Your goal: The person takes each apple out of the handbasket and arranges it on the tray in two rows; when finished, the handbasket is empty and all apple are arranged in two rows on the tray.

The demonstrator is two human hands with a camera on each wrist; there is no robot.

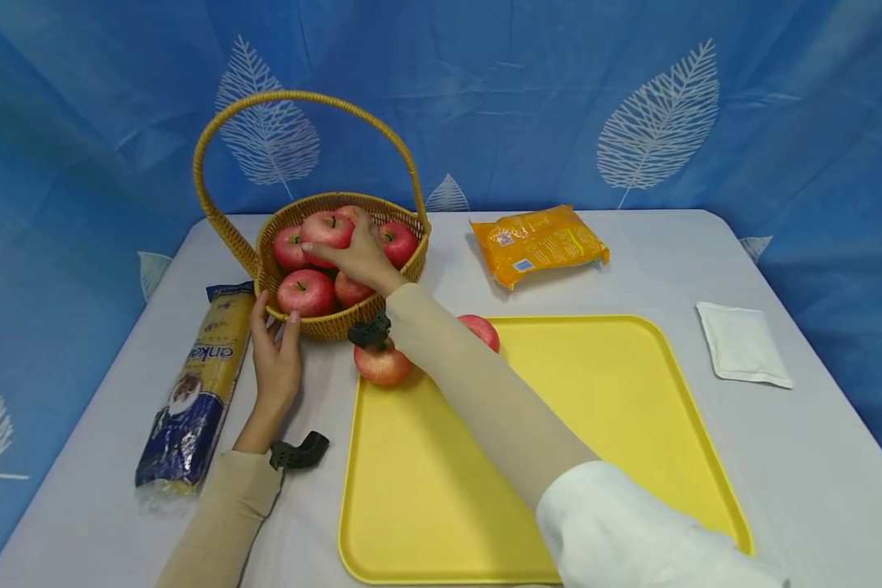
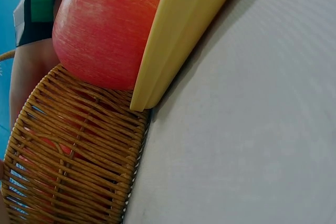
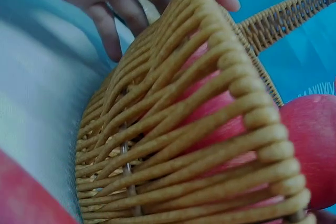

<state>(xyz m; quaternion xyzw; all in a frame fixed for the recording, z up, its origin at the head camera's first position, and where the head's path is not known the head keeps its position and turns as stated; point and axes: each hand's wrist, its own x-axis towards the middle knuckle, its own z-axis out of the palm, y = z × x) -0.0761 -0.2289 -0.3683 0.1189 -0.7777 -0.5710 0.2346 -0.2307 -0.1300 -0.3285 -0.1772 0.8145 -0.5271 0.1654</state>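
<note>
A wicker basket [image 1: 327, 329] with a tall arched handle holds several red apples [image 1: 305, 293]. My right hand [image 1: 367, 257] reaches into it and grips an apple [image 1: 327, 230] on top of the others, thumb on the near side. At the basket's near left side, my left hand [image 1: 278, 367] holds the rim. One digit laps over the rim in the right wrist view, while other fingers [image 3: 106, 32] lie along the outside. Beneath my right wrist, an apple [image 1: 382, 367] sits at the corner of a yellow tray [image 1: 544, 457]. A second apple [image 1: 483, 330] shows partly behind my right forearm.
Left of the basket lies a long blue-and-yellow packet [image 1: 194, 384], close to my left hand. An orange packet [image 1: 540, 245] lies behind the tray, and a small white packet [image 1: 744, 343] to its right. A blue curtain [image 1: 514, 106] hangs behind the table.
</note>
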